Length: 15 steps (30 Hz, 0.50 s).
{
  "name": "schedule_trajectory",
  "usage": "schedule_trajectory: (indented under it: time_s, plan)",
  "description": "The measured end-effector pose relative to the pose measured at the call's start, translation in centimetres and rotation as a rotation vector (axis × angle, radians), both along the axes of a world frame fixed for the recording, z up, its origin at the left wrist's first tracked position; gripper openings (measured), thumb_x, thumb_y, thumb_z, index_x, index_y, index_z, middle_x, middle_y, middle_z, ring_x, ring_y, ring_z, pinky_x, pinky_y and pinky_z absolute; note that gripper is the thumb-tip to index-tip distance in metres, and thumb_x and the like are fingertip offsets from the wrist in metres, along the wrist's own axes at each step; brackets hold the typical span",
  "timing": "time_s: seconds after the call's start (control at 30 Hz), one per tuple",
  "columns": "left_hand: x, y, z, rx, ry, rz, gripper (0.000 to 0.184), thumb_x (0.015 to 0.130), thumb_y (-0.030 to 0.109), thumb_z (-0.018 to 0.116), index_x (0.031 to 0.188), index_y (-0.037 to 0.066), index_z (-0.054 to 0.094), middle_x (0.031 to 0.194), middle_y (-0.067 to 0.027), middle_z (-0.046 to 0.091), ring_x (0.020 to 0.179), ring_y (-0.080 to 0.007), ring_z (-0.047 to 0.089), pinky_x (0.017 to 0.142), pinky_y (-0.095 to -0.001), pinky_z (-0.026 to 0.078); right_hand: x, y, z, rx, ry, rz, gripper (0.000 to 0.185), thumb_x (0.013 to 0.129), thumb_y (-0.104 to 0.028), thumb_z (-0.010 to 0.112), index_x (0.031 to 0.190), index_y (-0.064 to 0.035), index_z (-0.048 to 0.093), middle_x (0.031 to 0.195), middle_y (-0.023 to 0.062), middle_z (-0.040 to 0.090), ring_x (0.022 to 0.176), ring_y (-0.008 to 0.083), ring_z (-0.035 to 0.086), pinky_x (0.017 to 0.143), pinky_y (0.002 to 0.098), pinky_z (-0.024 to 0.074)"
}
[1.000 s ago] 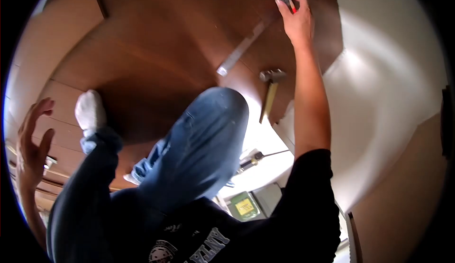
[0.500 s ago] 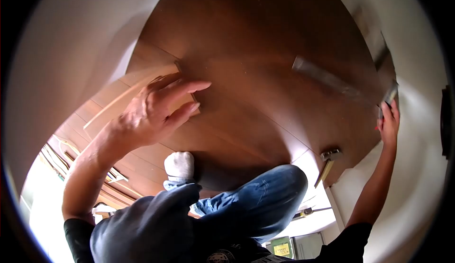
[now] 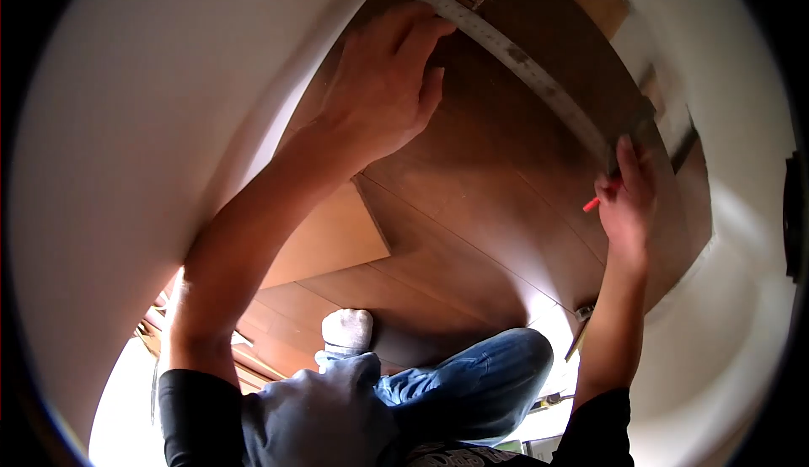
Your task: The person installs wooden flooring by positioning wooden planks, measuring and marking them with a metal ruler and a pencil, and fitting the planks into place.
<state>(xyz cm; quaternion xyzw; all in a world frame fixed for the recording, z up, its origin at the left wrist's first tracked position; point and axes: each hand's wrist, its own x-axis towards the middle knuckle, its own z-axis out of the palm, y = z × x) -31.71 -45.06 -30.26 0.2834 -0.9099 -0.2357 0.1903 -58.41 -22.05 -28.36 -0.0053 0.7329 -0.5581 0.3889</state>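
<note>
A long metal carpenter's square (image 3: 539, 81) lies slantwise across a dark brown floorboard (image 3: 581, 63) at the top of the view. My right hand (image 3: 628, 202) is closed at the square's right end, where a darker part of the tool is blurred. A red pen or marker (image 3: 592, 204) sticks out from the same hand; which kind it is I cannot tell. My left hand (image 3: 383, 80) reaches to the square's far left end, its fingertips at the blade's edge. Its fingers are stretched and the thumb stands apart, with nothing gripped.
White walls curve along the left (image 3: 126, 130) and right (image 3: 742, 315). A loose lighter board (image 3: 329, 240) lies under my left forearm. Beyond the dark board, wooden strips (image 3: 602, 4) show. A tool with a metal head (image 3: 583, 311) lies by my right forearm. My socked foot (image 3: 347, 330) rests on the floor.
My right hand has brought the square from the right wall leftward onto the board. My left hand has moved up and forward to the blade's far end. The view has shifted forward.
</note>
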Motion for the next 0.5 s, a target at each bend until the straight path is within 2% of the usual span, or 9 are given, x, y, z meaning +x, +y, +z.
schedule_trajectory:
  time_s: [0.13, 0.2, 0.23, 0.33, 0.43, 0.5]
  plan:
    - [-1.0, -0.5, -2.3, -0.074, -0.047, 0.091, 0.052, 0.093, 0.014, 0.074, 0.142, 0.011, 0.058, 0.149, -0.0134, 0.054, 0.135, -0.0360, 0.054, 0.112, -0.0507, 0.046, 1.5, -3.5, 0.2, 0.090, 0.043, 0.082, 0.027, 0.105, -0.032, 0.072, 0.092, -0.0160, 0.053, 0.072, -0.0035, 0.050, 0.053, 0.0074, 0.046, 0.047, 0.0244, 0.0363]
    - [-1.4, -0.5, -3.3, -0.161, -0.098, 0.081, 0.056, 0.094, 0.021, 0.074, 0.147, 0.013, 0.056, 0.150, -0.0131, 0.054, 0.140, -0.0351, 0.050, 0.115, -0.0540, 0.042, 1.0, -3.8, -0.6, 0.085, 0.062, 0.170, 0.029, 0.106, -0.032, 0.070, 0.090, -0.0169, 0.051, 0.072, -0.0031, 0.047, 0.053, 0.0077, 0.047, 0.044, 0.0224, 0.0309]
    - [-1.6, -0.7, -3.7, -0.166, -0.134, 0.067, 0.059, 0.095, 0.026, 0.074, 0.149, 0.013, 0.055, 0.152, -0.0125, 0.052, 0.144, -0.0356, 0.047, 0.117, -0.0544, 0.040, 1.0, -4.1, -0.6, 0.084, 0.062, 0.176, 0.029, 0.106, -0.032, 0.070, 0.090, -0.0169, 0.051, 0.072, -0.0031, 0.047, 0.053, 0.0077, 0.047, 0.044, 0.0224, 0.0309]
    - [-1.7, -1.5, -4.5, -0.211, -0.116, 0.058, 0.057, 0.095, 0.029, 0.074, 0.147, 0.013, 0.057, 0.155, -0.0127, 0.050, 0.144, -0.0378, 0.047, 0.118, -0.0546, 0.040, 0.9, -4.9, -0.7, 0.112, 0.079, 0.185, 0.031, 0.107, -0.034, 0.068, 0.088, -0.0169, 0.050, 0.072, -0.0033, 0.048, 0.052, 0.0073, 0.050, 0.042, 0.0230, 0.0311]
    - [-1.7, -2.4, -5.4, -0.232, -0.109, 0.041, 0.055, 0.096, 0.033, 0.072, 0.145, 0.013, 0.060, 0.156, -0.0145, 0.048, 0.144, -0.0400, 0.047, 0.119, -0.0550, 0.039, 0.8, -5.4, -1.1, 0.211, 0.173, 0.264, 0.031, 0.109, -0.035, 0.065, 0.089, -0.0157, 0.050, 0.072, -0.0021, 0.054, 0.053, 0.0063, 0.051, 0.042, 0.0229, 0.0328]
    - [-1.5, -2.5, -5.5, -0.229, -0.103, 0.051, 0.055, 0.096, 0.035, 0.072, 0.145, 0.012, 0.060, 0.156, -0.0157, 0.048, 0.144, -0.0401, 0.047, 0.120, -0.0553, 0.039, 1.1, -6.3, -1.0, 0.390, 0.332, 0.356, 0.027, 0.110, -0.036, 0.061, 0.099, -0.0118, 0.057, 0.075, 0.0001, 0.060, 0.054, 0.0052, 0.052, 0.042, 0.0227, 0.0350]
